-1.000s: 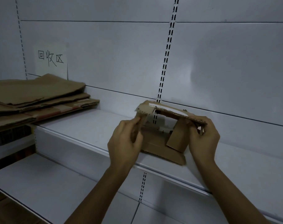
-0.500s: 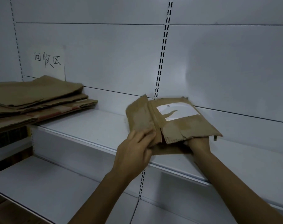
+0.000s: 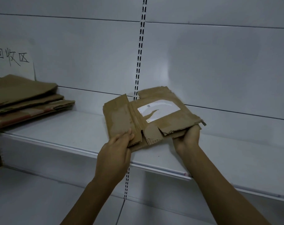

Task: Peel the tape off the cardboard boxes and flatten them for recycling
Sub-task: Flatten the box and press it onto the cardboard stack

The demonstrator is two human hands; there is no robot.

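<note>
Cardboard box (image 3: 154, 117), collapsed flat, is held at the shelf (image 3: 73, 132) front edge. Left hand (image 3: 117, 153) pinches its near-left flap; right hand (image 3: 186, 140) grips its near-right corner. Flattening appears done; next, transfer to the flattened stack (image 3: 24, 101) at shelf left end.

At centre, above front part of upper shelf (image 3: 69, 127): flattened box (image 3: 167, 124), label (image 3: 159, 111) on top face. At near-left edge of box: left hand (image 3: 117, 148). Under near-right corner: right hand (image 3: 188, 138). Far left on same shelf, well apart from box: stack of flattened cardboard (image 3: 24, 101). Behind stack, on back panel (image 3: 219, 62): paper sign (image 3: 13, 59). Behind box: slotted upright (image 3: 140, 51). Below, nearer: lower shelf (image 3: 40, 200).
</note>
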